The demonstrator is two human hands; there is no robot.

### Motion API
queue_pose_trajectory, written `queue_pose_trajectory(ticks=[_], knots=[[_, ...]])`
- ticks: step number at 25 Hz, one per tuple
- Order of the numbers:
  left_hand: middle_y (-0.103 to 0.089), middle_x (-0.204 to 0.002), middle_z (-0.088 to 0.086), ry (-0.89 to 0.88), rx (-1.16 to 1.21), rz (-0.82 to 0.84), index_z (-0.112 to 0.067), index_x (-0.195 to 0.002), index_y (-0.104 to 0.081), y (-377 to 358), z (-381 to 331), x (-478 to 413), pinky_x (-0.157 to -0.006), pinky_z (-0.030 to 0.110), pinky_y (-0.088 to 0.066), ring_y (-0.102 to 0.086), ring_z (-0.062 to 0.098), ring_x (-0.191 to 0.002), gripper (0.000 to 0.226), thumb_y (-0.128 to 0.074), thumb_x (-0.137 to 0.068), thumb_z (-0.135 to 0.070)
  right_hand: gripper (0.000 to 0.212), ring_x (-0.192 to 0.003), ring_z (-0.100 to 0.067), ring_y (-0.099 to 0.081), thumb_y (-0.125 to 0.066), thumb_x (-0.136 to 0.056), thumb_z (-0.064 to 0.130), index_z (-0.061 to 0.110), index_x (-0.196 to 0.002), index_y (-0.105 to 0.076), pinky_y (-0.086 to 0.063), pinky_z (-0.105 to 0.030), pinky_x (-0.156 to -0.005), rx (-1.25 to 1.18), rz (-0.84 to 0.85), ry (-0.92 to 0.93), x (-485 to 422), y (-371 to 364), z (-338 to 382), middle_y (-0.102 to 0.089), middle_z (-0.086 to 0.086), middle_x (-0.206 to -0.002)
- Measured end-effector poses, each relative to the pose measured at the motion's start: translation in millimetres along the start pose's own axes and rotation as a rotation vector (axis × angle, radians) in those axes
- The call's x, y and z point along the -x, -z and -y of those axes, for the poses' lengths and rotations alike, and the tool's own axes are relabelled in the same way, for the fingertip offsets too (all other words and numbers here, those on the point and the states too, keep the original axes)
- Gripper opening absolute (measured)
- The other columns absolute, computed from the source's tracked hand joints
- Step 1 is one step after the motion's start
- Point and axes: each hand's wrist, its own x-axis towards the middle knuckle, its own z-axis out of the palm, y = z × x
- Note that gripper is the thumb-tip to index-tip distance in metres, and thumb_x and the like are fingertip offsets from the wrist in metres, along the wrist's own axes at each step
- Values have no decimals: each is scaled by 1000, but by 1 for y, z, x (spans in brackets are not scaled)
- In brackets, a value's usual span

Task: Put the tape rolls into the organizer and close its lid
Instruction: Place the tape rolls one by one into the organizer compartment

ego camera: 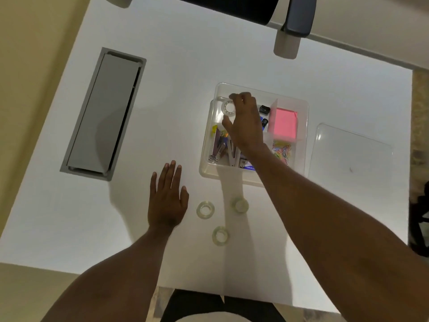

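A clear plastic organizer [209,159] stands open on the white table. One clear tape roll [228,108] lies flat in its far-left compartment. My right hand [246,126] hovers over that compartment, index finger and thumb spread on either side of the roll, the thumb a little apart from it. Three more tape rolls lie on the table in front of the organizer: the left one [205,209], the right one [240,204] and the nearest one [220,235]. My left hand [168,201] rests flat and empty on the table beside them. The clear lid [348,154] lies right of the organizer.
Other compartments hold pink sticky notes [284,125], coloured paper clips [282,151], staplers and small items. A grey cable hatch [104,115] is set into the table at the left. A chair [294,22] stands at the far edge.
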Motion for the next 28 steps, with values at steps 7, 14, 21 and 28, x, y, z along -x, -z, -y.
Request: queue_pose_trajectory(ticks=[7, 14, 21, 28], knots=[[-19, -175, 3, 18, -16, 12, -20, -165, -23, -2, 0, -2, -133, 52, -14, -12, 20, -164, 64, -36, -106, -38, 40, -114, -31, -54, -69, -87, 6, 6, -124, -52, -43, -36, -80, 168, 239, -108, -54, -25, -14, -57, -14, -120], [-19, -175, 2, 24, -20, 7, -21, -165, -23, -5, 1, -3, -132, 52, -16, -14, 21, -163, 63, -31, -106, -41, 33, -106, -31, -56, -67, -87, 2, 5, -117, -54, -50, -39, -79, 134, 211, -110, -55, -45, -16, -56, -14, -116], [-17, -175, 2, 19, -25, 17, -21, -166, -21, -2, 0, -3, -132, 52, -14, -10, 20, -164, 63, -28, -107, -42, 21, -92, -29, -57, -69, -84, 6, 8, -103, -61, -50, -41, -77, 118, -62, 83, -10, -23, 1, -61, -11, -103], [-19, -175, 4, 5, -22, -14, -19, -165, -22, 0, 0, -1, -133, 52, -13, -12, 20, -164, 62, -33, -107, -38, 13, -90, -22, -55, -64, -93, 15, 8, -104, -62, -49, -35, -81, -10, -62, 81, 100, -13, 16, -60, -10, -100]])
